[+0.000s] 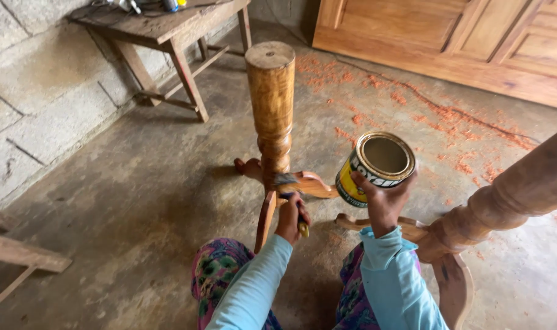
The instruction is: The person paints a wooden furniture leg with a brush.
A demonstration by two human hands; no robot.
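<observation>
1. Left hand (pixel 291 218) clenched around the handle of a small paintbrush (pixel 289 190), bristles pressed against the lower part of a turned wooden pedestal post with curved feet (pixel 271 104), glossy brown, standing upright on the floor straight ahead.
2. Right hand (pixel 383 198) wrapped from below around a round open metal tin with a yellow and black label (pixel 376 166), fingers closed on its side, tin tilted so the mouth faces up and toward the camera; contents too dim to make out.
3. Tin held in the air just to the right of the post's curved feet, near but apart from them.
4. Both forearms in light blue sleeves (pixel 388 281), above knees covered in patterned multicoloured cloth (pixel 214 269).
5. Second turned wooden post, paler and lying at a slant (pixel 523 186), crossing the right side, its curved feet (pixel 453 287) close beside the right forearm and crowding that side.
6. Bare concrete floor (pixel 138 201) underneath, with scattered reddish wood shavings (pixel 425 107) spread behind the tin toward the far right.
7. Rough wooden table (pixel 168 36) against the grey block wall (pixel 34 104) at upper left, small blurred items on top.
8. Panelled wooden door (pixel 450 36) leaning along the top right, well apart from the hands.
9. Plain wooden planks (pixel 22 253) at the left edge.
</observation>
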